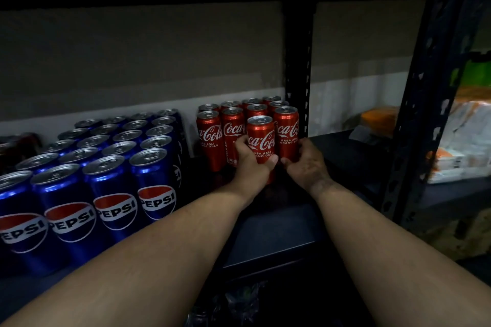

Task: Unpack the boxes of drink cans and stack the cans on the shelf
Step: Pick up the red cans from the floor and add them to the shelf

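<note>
A: Where is the can being handled, and how is it held?

B: A red Coca-Cola can point(260, 141) is seen just right of the frame's centre, upright, at the front of the red can block point(247, 117). It is clasped low down by the left hand point(252, 164), fingers curled round its left side and thumb across its front. The right hand point(305, 160) is curled against the neighbouring can point(287, 130) (whether that one is truly gripped cannot be told).

A: What could go wrong?

B: If the can is pushed in crooked, the cans behind could be knocked and toppled, it is judged. The shelf upright point(299, 82), just right of the block, could be struck by the right-hand can.

A: And the blue ones?

B: The Pepsi cans point(106, 167), at lower left, are kept apart from the red block by a dark gap; they would be disturbed only by a wide elbow swing. The dim light makes misalignment easy to miss.
</note>
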